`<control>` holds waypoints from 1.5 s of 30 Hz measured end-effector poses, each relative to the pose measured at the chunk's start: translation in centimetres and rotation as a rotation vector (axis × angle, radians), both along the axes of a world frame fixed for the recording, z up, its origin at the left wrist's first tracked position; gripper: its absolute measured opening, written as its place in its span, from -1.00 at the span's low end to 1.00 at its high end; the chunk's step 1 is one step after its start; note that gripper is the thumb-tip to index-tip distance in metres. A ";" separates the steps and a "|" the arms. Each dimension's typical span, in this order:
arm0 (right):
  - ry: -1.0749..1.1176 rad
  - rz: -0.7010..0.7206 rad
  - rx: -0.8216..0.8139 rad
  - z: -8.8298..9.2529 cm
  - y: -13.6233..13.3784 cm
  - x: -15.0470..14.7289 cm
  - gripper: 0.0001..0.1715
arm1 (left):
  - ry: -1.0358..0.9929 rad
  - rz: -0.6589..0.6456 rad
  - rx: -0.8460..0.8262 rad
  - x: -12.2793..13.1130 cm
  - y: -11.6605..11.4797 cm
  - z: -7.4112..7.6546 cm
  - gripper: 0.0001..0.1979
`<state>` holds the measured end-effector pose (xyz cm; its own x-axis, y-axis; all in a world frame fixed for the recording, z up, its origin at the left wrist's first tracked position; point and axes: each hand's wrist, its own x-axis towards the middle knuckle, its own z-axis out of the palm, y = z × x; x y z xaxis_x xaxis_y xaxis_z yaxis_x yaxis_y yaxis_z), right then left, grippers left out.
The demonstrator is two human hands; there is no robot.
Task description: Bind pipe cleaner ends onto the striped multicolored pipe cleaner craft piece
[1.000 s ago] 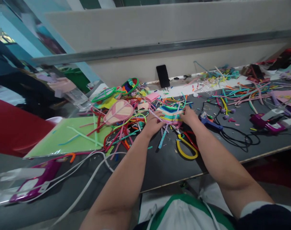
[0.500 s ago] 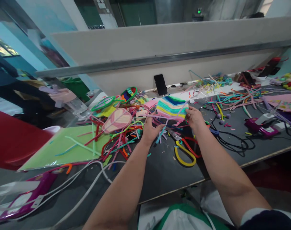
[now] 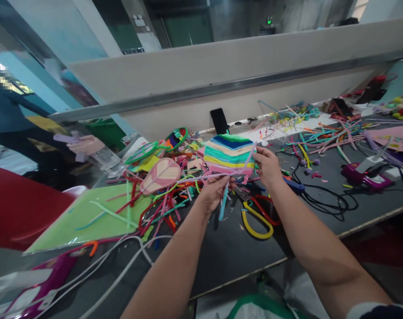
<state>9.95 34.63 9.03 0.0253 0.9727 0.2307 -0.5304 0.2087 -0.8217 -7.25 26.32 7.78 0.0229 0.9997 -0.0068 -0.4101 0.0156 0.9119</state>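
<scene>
A rounded striped piece made of pipe cleaners (image 3: 230, 153), in green, navy, peach, teal, yellow and pink bands, is held up above the tabletop. My left hand (image 3: 214, 192) is closed in a pinch at its lower edge, where a lilac pipe cleaner (image 3: 191, 179) crosses and a light-blue stem (image 3: 224, 204) hangs down. The fingers of my right hand (image 3: 267, 165) are closed on the right edge, near the upper end of the lilac strip. Below the hands lie scissors with yellow handles (image 3: 258, 223) and another tool with red handles (image 3: 266, 209).
Loose pipe cleaners and a pink leaf-shaped piece (image 3: 161, 175) lie left, beside a green sheet (image 3: 71, 221). A phone (image 3: 219, 119) leans at the back. Black cables (image 3: 331, 195) and a purple glue gun or power strip-like device (image 3: 367, 177) are right. A person (image 3: 12, 110) stands far left.
The striped piece has turned to face me more and moved slightly left. My left hand has shifted right and down to its lower edge, with the lilac pipe cleaner now bent across it.
</scene>
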 end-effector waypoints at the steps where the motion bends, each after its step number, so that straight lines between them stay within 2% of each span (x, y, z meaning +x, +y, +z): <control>1: -0.004 0.009 0.003 -0.1 -0.1 -0.1 -0.68 | 0.001 0.049 -0.002 0.2 0.0 -0.1 -0.73; 4: 0.013 0.013 0.012 -0.1 -0.2 -0.2 -0.68 | 0.012 0.152 0.002 0.7 0.2 -0.3 -0.73; 9: -0.018 -0.025 0.057 -0.1 -0.2 -0.4 -0.70 | 0.025 0.215 0.014 1.1 0.2 -0.3 -0.73; 14: 0.022 -0.012 0.119 -0.3 -0.2 -0.5 -0.71 | 0.039 0.210 -0.001 1.2 0.1 -0.2 -0.72; 18: 0.009 -0.019 0.108 -0.3 -0.4 -0.5 -0.72 | 0.056 0.200 -0.012 1.2 0.2 -0.2 -0.72; 23: -0.020 -0.008 0.094 0.2 -0.9 -0.9 -0.65 | 0.071 0.279 0.021 1.2 0.4 -0.6 -0.72; 27: 0.013 0.090 0.113 0.6 -1.6 -1.5 -0.56 | 0.070 0.347 0.085 0.9 0.7 -1.0 -0.74; 33: -0.121 0.336 0.178 0.5 -3.1 -2.5 -0.44 | 0.057 0.416 0.119 0.4 1.0 -1.2 -0.76; 40: -0.215 0.372 0.172 -0.3 -3.1 -2.7 -0.55 | 0.027 0.386 0.139 0.5 0.7 -0.4 -0.80; 45: -0.135 0.484 0.134 -0.2 -2.6 -1.9 -0.64 | -0.053 0.346 0.116 0.1 0.5 0.2 -0.78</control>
<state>8.07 32.02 8.84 -0.4589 0.8272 0.3242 -0.4830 0.0739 -0.8725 -7.15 26.86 7.94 -0.3197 0.9423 0.0990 -0.4198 -0.2345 0.8768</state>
